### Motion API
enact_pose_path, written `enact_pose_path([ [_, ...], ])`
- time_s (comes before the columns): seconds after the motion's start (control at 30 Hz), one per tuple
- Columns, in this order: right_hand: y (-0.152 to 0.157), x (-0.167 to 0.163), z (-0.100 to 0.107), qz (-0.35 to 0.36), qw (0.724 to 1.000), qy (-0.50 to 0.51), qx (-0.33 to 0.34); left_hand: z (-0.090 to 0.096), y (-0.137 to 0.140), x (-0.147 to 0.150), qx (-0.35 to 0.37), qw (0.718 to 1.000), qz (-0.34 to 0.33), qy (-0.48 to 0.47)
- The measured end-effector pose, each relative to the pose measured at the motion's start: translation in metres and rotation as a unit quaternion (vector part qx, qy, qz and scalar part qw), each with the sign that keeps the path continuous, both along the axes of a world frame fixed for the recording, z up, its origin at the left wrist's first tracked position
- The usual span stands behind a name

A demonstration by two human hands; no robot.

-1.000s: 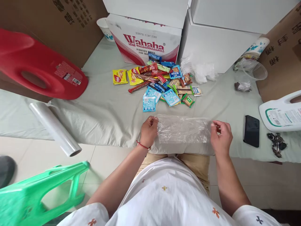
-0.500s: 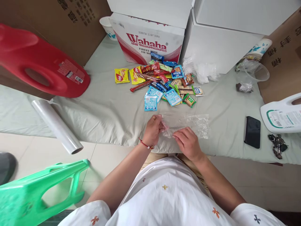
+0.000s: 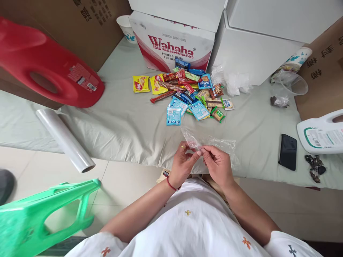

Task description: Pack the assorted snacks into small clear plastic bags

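Both hands meet at the front edge of the cloth-covered surface, pinching a clear plastic bag [image 3: 222, 144]. My left hand [image 3: 184, 160] is closed on the bag's left end, thumb against the fingers. My right hand [image 3: 218, 164] is closed on the same end, its fingertips almost touching the left thumb. The rest of the bag lies crinkled to the right, partly behind the right hand. Beyond the hands is a pile of wrapped snacks [image 3: 184, 87], with light blue packets [image 3: 174, 116] at its near side and yellow packets [image 3: 140, 84] at its left.
A red jug [image 3: 80, 80] and a plastic film roll [image 3: 65, 141] lie left, above a green stool [image 3: 24, 221]. A Wahaha box [image 3: 171, 43] stands behind crumpled clear plastic [image 3: 232, 80]. At right are a phone [image 3: 287, 151], keys [image 3: 316, 167] and a white jug [image 3: 321, 132].
My left hand has moved right and down, rotating toward the right hand. The fingertips now come together on the bag, and its left end is lifted and bunched up.
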State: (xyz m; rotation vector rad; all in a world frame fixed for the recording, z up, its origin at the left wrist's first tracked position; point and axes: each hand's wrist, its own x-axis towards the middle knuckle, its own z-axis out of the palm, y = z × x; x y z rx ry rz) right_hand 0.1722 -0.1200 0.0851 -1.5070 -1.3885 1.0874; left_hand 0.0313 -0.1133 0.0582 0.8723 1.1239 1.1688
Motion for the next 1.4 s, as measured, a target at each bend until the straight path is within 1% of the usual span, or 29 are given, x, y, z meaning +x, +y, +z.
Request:
enact_pose_path([
  [0.1, -0.002, 0.0, 0.004, 0.011, 0.999, -0.033, 0.041, -0.003, 0.01, 0.002, -0.006, 0.998, 0.028, -0.063],
  [0.17, -0.002, 0.003, 0.007, 0.003, 0.998, -0.03, 0.047, -0.005, 0.014, -0.002, -0.012, 0.996, 0.03, -0.08],
  [0.27, 0.0, 0.013, 0.009, -0.026, 0.999, -0.004, 0.042, -0.005, 0.016, -0.013, -0.028, 0.996, -0.003, -0.088],
  [0.33, 0.003, 0.022, 0.009, -0.05, 0.998, 0.015, 0.046, -0.002, 0.017, -0.022, -0.054, 0.993, -0.034, -0.1],
  [0.43, 0.01, 0.035, 0.009, -0.094, 0.993, 0.04, 0.053, 0.005, 0.02, -0.036, -0.088, 0.984, -0.075, -0.138],
  [0.57, 0.02, 0.052, 0.013, -0.146, 0.984, 0.089, 0.037, 0.013, 0.029, -0.052, -0.121, 0.971, -0.116, -0.173],
  [0.63, 0.025, 0.061, 0.016, -0.165, 0.983, 0.066, 0.037, 0.015, 0.036, -0.06, -0.147, 0.965, -0.138, -0.169],
  [0.7, 0.031, 0.071, 0.019, -0.176, 0.983, 0.003, 0.047, 0.016, 0.047, -0.067, -0.17, 0.96, -0.159, -0.156],
  [0.77, 0.039, 0.081, 0.021, -0.172, 0.983, -0.051, 0.048, 0.015, 0.063, -0.073, -0.192, 0.957, -0.167, -0.142],
  [0.8, 0.044, 0.084, 0.021, -0.166, 0.983, -0.061, 0.043, 0.014, 0.072, -0.075, -0.205, 0.955, -0.165, -0.135],
  [0.87, 0.053, 0.087, 0.021, -0.156, 0.987, -0.045, 0.021, 0.01, 0.094, -0.08, -0.229, 0.955, -0.152, -0.113],
  [0.97, 0.067, 0.08, 0.016, -0.155, 0.987, 0.029, -0.02, 0.006, 0.125, -0.086, -0.233, 0.967, -0.104, -0.013],
  [1.0, 0.071, 0.077, 0.013, -0.158, 0.985, 0.052, -0.036, 0.005, 0.132, -0.087, -0.221, 0.972, -0.07, 0.031],
  [1.03, 0.074, 0.073, 0.009, -0.163, 0.983, 0.071, -0.051, 0.006, 0.136, -0.088, -0.198, 0.977, -0.016, 0.082],
  [1.07, 0.076, 0.07, 0.004, -0.169, 0.98, 0.087, -0.063, 0.008, 0.136, -0.088, -0.163, 0.975, 0.059, 0.14],
  [1.1, 0.077, 0.067, -0.002, -0.176, 0.977, 0.099, -0.073, 0.011, 0.131, -0.086, -0.115, 0.962, 0.145, 0.2],
  [1.13, 0.077, 0.064, -0.007, -0.182, 0.974, 0.108, -0.079, 0.016, 0.123, -0.082, -0.055, 0.937, 0.231, 0.256],
  [1.17, 0.077, 0.062, -0.012, -0.188, 0.972, 0.116, -0.083, 0.022, 0.111, -0.075, 0.013, 0.899, 0.307, 0.313],
  [1.2, 0.076, 0.059, -0.017, -0.193, 0.97, 0.123, -0.084, 0.028, 0.096, -0.065, 0.08, 0.871, 0.343, 0.343],
  [1.23, 0.074, 0.056, -0.022, -0.197, 0.968, 0.131, -0.086, 0.032, 0.081, -0.052, 0.132, 0.863, 0.334, 0.355],
  [1.27, 0.073, 0.054, -0.025, -0.2, 0.966, 0.139, -0.087, 0.034, 0.067, -0.036, 0.176, 0.874, 0.279, 0.356],
  [1.3, 0.071, 0.052, -0.028, -0.203, 0.964, 0.146, -0.089, 0.032, 0.055, -0.019, 0.211, 0.888, 0.198, 0.357],
  [1.33, 0.07, 0.051, -0.031, -0.207, 0.962, 0.151, -0.09, 0.027, 0.047, -0.003, 0.235, 0.89, 0.122, 0.372],
  [1.37, 0.069, 0.051, -0.033, -0.211, 0.961, 0.152, -0.091, 0.019, 0.042, 0.011, 0.242, 0.881, 0.065, 0.401],
  [1.4, 0.069, 0.053, -0.035, -0.214, 0.961, 0.149, -0.091, 0.007, 0.04, 0.022, 0.241, 0.864, 0.021, 0.442],
])
